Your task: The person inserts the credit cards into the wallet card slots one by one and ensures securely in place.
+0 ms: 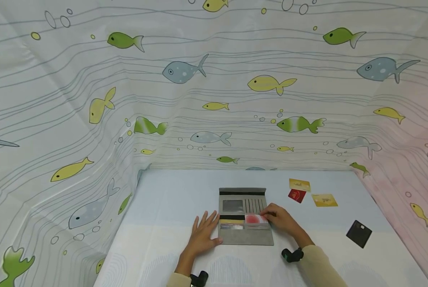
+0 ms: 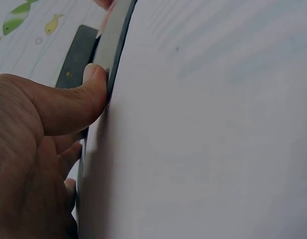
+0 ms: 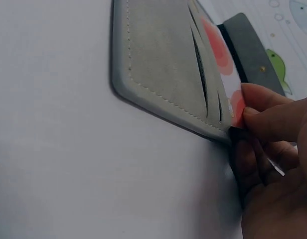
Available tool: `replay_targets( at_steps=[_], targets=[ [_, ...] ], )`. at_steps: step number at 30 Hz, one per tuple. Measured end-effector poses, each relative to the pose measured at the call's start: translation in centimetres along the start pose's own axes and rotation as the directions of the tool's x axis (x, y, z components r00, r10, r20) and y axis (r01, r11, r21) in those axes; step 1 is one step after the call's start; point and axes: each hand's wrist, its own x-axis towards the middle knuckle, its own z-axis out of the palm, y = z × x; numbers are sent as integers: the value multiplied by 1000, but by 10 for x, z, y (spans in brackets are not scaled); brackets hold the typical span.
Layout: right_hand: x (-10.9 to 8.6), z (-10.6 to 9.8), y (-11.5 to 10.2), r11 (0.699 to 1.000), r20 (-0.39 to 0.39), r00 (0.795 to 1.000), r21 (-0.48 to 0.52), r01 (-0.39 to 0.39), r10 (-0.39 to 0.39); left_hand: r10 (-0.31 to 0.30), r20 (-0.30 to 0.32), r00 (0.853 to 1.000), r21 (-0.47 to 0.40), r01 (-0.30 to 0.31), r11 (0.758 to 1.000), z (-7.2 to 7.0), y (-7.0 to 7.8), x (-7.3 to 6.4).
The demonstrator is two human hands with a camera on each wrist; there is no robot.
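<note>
A grey wallet [image 1: 246, 238] lies unfolded on the table, its flap toward the far side. My left hand [image 1: 201, 236] rests at its left edge with fingers spread; in the left wrist view the thumb [image 2: 96, 87] presses on the wallet's border. Between thumb and finger, my right hand [image 1: 281, 219] pinches the right end of a white card with red-pink circles [image 3: 221, 52]. That card sits partly inside a slot on the wallet's near half. A yellow card [image 1: 231, 221] and a silvery card [image 1: 231, 227] show in the slots at left.
Two gold cards, one farther back [image 1: 300, 184] and one to the right [image 1: 325, 200], lie beyond my right hand with a red card [image 1: 297, 195]. A black square item [image 1: 359, 234] lies at far right. A fish-patterned curtain [image 1: 235, 119] surrounds the table.
</note>
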Motion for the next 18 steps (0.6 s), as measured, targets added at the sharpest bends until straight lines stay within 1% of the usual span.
replay_targets(
  at_steps=[3, 11, 15, 18],
  targets=[
    [0, 1, 0, 1000, 9, 1000, -2, -3, 3, 4, 1, 1000, 3, -4, 1000, -1, 1, -1],
    [-3, 3, 2, 999, 25, 998, 7, -51, 51, 4, 2, 1000, 0, -4, 1000, 0, 1, -1],
    [-3, 3, 1, 999, 41, 999, 4, -32, 32, 6, -6, 1000, -2, -6, 1000, 0, 1, -1],
    [-2, 2, 0, 1000, 51, 999, -1, 5, -5, 5, -12, 1000, 5, -5, 1000, -1, 1, 0]
  ],
)
